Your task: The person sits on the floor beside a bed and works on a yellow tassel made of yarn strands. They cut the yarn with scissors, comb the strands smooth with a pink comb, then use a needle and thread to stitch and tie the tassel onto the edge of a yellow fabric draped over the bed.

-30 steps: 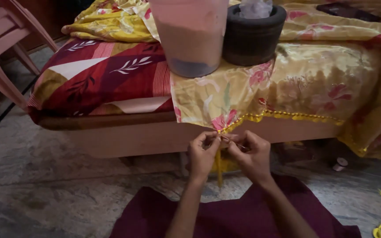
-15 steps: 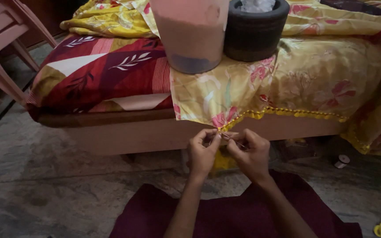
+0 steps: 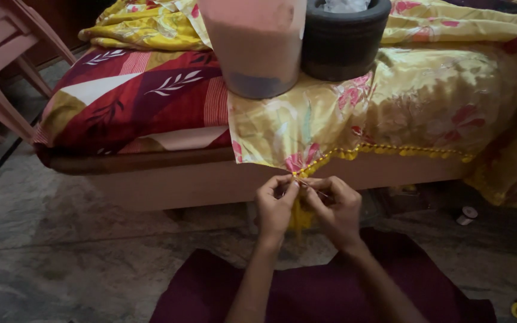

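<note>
Both hands, left hand (image 3: 275, 206) and right hand (image 3: 336, 209), pinch the yellow trim (image 3: 390, 149) on the floral cloth (image 3: 402, 96). Risk: tugging drags the cloth (pink tub (image 3: 252, 45) could tip).

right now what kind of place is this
Probably a bedroom at home: a low bed with a patterned bedsheet, a plastic chair beside it, and a stone floor where both hands work on yellow cloth.

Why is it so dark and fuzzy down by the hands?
Head view: dim light; the left hand and right hand look soft and slightly blurred, the yellow floral cloth with bobble trim is brighter, and the grey stone floor sits in shadow.
</note>
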